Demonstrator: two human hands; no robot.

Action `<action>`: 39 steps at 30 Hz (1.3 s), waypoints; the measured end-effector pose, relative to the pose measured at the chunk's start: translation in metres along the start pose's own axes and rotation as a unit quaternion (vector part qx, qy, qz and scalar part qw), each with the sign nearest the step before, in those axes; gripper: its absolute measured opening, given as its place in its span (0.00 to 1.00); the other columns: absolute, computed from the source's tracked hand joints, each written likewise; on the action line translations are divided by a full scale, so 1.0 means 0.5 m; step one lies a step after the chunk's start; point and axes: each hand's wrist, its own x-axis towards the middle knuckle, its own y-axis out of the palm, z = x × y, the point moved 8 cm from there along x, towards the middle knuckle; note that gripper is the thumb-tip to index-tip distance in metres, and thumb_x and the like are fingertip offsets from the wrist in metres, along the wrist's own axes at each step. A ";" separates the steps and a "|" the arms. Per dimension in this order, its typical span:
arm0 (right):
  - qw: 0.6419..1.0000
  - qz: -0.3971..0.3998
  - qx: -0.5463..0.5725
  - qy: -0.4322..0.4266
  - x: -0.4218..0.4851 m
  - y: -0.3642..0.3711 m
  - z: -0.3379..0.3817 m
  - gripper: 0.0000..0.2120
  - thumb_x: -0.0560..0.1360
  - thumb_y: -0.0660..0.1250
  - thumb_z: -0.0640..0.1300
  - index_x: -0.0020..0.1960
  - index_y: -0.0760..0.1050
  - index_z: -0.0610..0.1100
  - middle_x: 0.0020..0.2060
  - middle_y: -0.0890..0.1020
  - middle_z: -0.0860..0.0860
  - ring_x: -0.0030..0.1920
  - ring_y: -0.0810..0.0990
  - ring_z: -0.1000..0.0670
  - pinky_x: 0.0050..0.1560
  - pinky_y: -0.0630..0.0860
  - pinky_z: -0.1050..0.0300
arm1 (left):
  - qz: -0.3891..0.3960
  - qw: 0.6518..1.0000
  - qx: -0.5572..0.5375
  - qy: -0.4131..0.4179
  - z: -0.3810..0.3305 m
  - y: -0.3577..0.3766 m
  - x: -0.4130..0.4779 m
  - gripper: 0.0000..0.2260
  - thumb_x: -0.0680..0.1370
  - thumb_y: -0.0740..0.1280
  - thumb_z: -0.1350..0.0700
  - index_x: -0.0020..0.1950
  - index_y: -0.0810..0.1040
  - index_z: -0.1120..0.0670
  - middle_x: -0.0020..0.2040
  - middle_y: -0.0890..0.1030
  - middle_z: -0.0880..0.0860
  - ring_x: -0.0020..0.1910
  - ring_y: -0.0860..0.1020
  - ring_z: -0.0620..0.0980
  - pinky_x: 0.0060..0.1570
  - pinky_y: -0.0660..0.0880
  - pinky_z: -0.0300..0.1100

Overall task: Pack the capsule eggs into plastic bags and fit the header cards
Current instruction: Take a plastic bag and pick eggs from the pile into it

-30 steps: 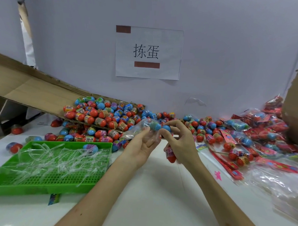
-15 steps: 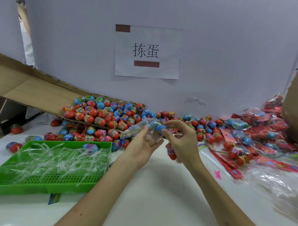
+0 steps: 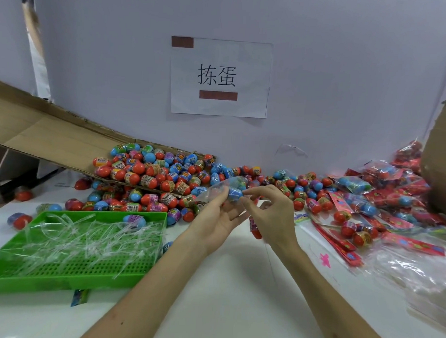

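Observation:
My left hand [image 3: 219, 216] holds a clear plastic bag [image 3: 216, 190] at mid-table, palm up, thumb on the film. A blue capsule egg [image 3: 235, 193] sits at the bag's mouth, with another egg deeper inside. My right hand [image 3: 271, 216] pinches that blue egg with its fingertips and keeps a red capsule egg [image 3: 254, 228] tucked under its curled lower fingers. A big heap of loose red and blue capsule eggs [image 3: 153, 181] lies behind the hands. Red header cards [image 3: 340, 245] lie to the right.
A green plastic tray [image 3: 69, 277] full of clear strips sits at front left, one egg in it. A tilted cardboard flap [image 3: 53, 140] carries eggs at back left. Packed bags [image 3: 383, 189] pile up at right, beside a cardboard box [image 3: 442, 161]. Empty clear bags [image 3: 420, 279] lie front right.
The blue egg has gone further into the bag's mouth, and the hands have drifted slightly left together. The right hand still carries the red egg.

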 end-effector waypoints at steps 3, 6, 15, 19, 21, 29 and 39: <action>0.999 0.031 -0.018 -0.022 -0.004 0.008 0.005 0.06 0.75 0.75 0.40 0.51 0.87 0.47 0.42 0.80 0.58 0.45 0.79 0.56 0.42 0.76 0.67 | 0.003 1.000 0.016 0.003 0.001 0.004 -0.002 0.15 0.86 0.61 0.53 0.66 0.78 0.61 0.62 0.84 0.62 0.62 0.83 0.58 0.62 0.81 0.52; 0.999 0.042 -0.001 0.002 -0.003 0.011 0.001 0.04 0.77 0.73 0.40 0.47 0.86 0.46 0.41 0.81 0.56 0.44 0.80 0.54 0.43 0.78 0.62 | 0.000 1.000 0.011 -0.002 0.006 0.004 -0.005 0.13 0.86 0.61 0.55 0.62 0.80 0.62 0.61 0.84 0.63 0.61 0.84 0.58 0.59 0.82 0.51; 0.978 -0.111 0.103 0.142 0.012 -0.060 -0.048 0.06 0.80 0.69 0.42 0.51 0.83 0.41 0.46 0.84 0.45 0.50 0.83 0.44 0.53 0.82 0.45 | -0.021 0.999 -0.009 -0.035 0.017 0.001 -0.007 0.16 0.86 0.61 0.51 0.69 0.76 0.60 0.60 0.85 0.62 0.60 0.84 0.59 0.61 0.79 0.55; 0.984 -0.128 0.066 0.101 0.007 -0.062 -0.026 0.05 0.80 0.70 0.43 0.51 0.83 0.42 0.49 0.83 0.46 0.51 0.81 0.49 0.53 0.80 0.59 | 0.000 0.998 0.004 -0.058 0.036 0.014 -0.011 0.18 0.86 0.61 0.50 0.70 0.76 0.59 0.62 0.84 0.62 0.63 0.82 0.59 0.57 0.82 0.53; 0.990 -0.122 0.034 0.058 0.004 -0.058 -0.008 0.05 0.80 0.71 0.41 0.51 0.83 0.41 0.48 0.82 0.47 0.51 0.81 0.49 0.51 0.77 0.66 | 0.011 0.998 -0.003 -0.059 0.038 0.017 -0.012 0.17 0.86 0.61 0.50 0.69 0.77 0.60 0.64 0.83 0.63 0.63 0.82 0.60 0.56 0.83 0.53; 0.997 0.002 0.075 0.007 -0.005 -0.002 0.013 0.06 0.80 0.69 0.38 0.54 0.83 0.44 0.44 0.86 0.56 0.48 0.84 0.57 0.51 0.79 0.64 | 0.019 0.999 0.006 -0.029 0.028 0.008 -0.009 0.15 0.86 0.61 0.52 0.66 0.81 0.58 0.62 0.84 0.60 0.61 0.84 0.57 0.58 0.81 0.52; 0.988 -0.068 0.131 0.040 0.008 -0.050 0.005 0.09 0.82 0.61 0.37 0.50 0.80 0.43 0.34 0.80 0.49 0.35 0.78 0.47 0.35 0.76 0.52 | -0.024 0.999 -0.022 -0.032 0.024 -0.004 -0.009 0.09 0.84 0.63 0.60 0.57 0.81 0.63 0.61 0.83 0.65 0.60 0.84 0.58 0.61 0.80 0.53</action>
